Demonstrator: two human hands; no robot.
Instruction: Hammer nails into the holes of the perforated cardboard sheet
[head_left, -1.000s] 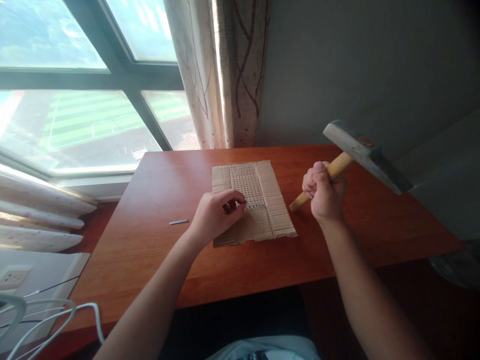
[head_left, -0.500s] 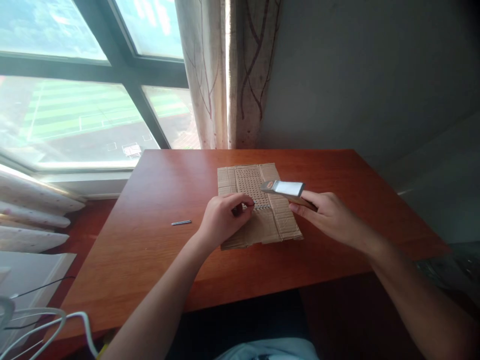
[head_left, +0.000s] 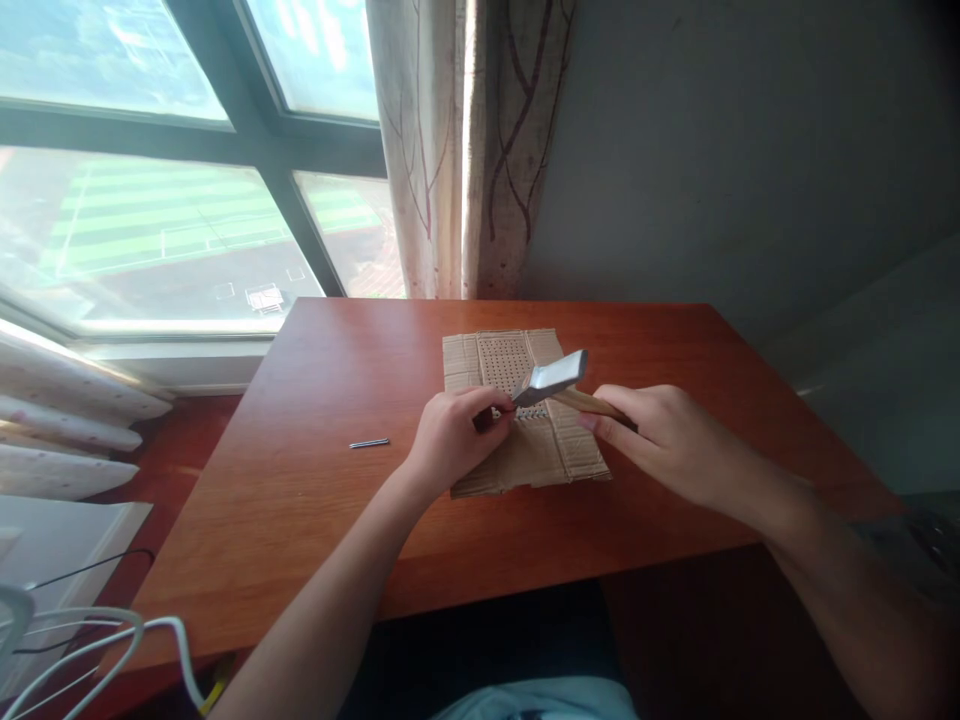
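Observation:
My left hand (head_left: 461,430) is closed in a pinch over the cardboard, its fingertips on a small dark nail-like piece mostly hidden by the fingers. A hammer (head_left: 559,372) is in my right hand (head_left: 652,430), which is wrapped round its wooden handle. The hammer's metal head hangs over the pinch, its narrow end right by my left fingertips; whether it touches cannot be told. Below lies a brown piece of cardboard (head_left: 577,450) with a grid of small holes (head_left: 502,355) in its middle. Along the grid's near edge runs a row of small shiny bits (head_left: 534,415).
Thin metal rods, like nails (head_left: 369,442), lie on the wooden table (head_left: 315,520) left of my left hand. Behind the table hang a curtain (head_left: 427,150) and a grey wall (head_left: 712,150). White cables (head_left: 165,625) loop at the lower left.
The hammer has swung down and left, its head tilting toward my left fingertips. My left hand keeps its pinch. The whole view has shifted slightly.

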